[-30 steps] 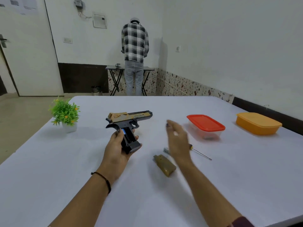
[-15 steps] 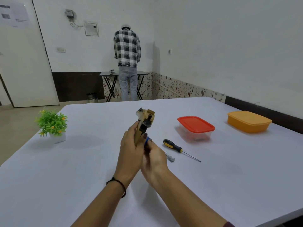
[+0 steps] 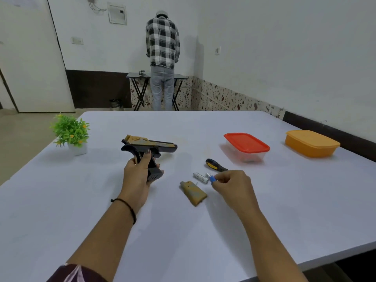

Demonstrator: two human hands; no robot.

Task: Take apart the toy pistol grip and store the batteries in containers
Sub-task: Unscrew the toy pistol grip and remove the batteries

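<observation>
Toy pistol (image 3: 149,147) up off the desk (image 3: 183,241), and the left hand (image 3: 140,176) has it by the grip, fingers wrapped round the black frame, barrel pointing right. Over to the right hand (image 3: 232,184): fingers curled in, low over the desk, pinching a small blue piece (image 3: 212,178) at the fingertips. What that piece is, I can't say from here.

Just beside those fingertips lie the silvery batteries (image 3: 200,177), flat on the desk. A little nearer the camera sits the tan grip cover (image 3: 194,193), lying loose, well clear of the pistol. The screwdriver (image 3: 215,166) rests just behind the batteries, its handle showing black and yellow.

Further out to the right, the red-lidded container (image 3: 246,146), and beyond it the orange container (image 3: 311,142), both lids on.

So where are we? By my reading the grip is opened, the cover is off and batteries are out. The storing is what's left: lids to lift, batteries to go in. Whether more cells remain inside the grip is hidden by the left hand.
</observation>
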